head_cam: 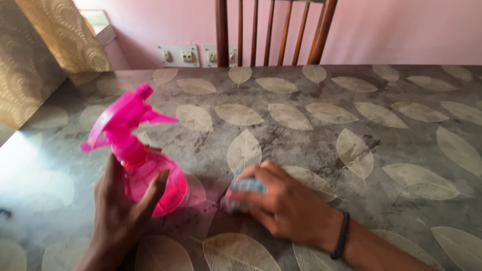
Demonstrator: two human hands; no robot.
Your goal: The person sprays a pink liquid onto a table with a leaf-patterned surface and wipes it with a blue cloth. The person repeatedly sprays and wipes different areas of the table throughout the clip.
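A: Item, pink spray bottle point(143, 165)?
B: Nine o'clock on tabletop point(321, 145); left hand point(118, 216) wrapped round its belly. Light, rigid, slick plastic; grip the neck.
A: Cloth point(243, 193)?
B: Soft, centre; right hand point(281, 200) pressed flat on it.

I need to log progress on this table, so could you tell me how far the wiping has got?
Done: nothing shows as finished; no wet streak is visible on the leaf-patterned table. In hand: the left hand grips the pink spray bottle, while the right hand presses a blue cloth flat on the near edge. Left: seemingly the whole far surface towards the wooden chair.
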